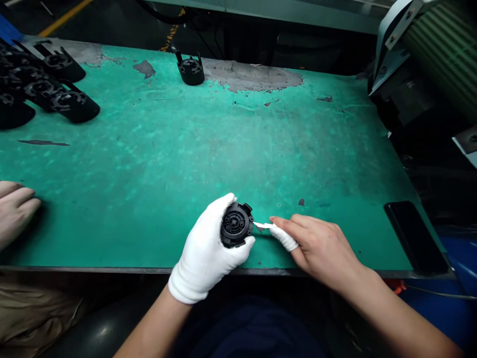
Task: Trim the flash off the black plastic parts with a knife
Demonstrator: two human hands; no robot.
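In a white glove, my left hand [204, 248] grips a round black plastic part [234, 224], its ribbed, ringed face turned up toward me. My right hand [326, 243] is bare except for a white wrap on the thumb. Between that thumb and the forefinger it pinches a small pale knife blade [263, 225]. The blade's tip is at the right rim of the black part; whether it touches cannot be made out. Any handle is hidden inside my right hand. Both hands are just above the front edge of the green table [238, 144].
Several black cylindrical housings [80, 105] with prongs crowd the left of the table. One more housing [192, 74] stands at the back edge. A dark phone [415, 236] lies at the right front. Another person's hand [17, 211] rests at the left. Machinery [439, 59] rises at the right.
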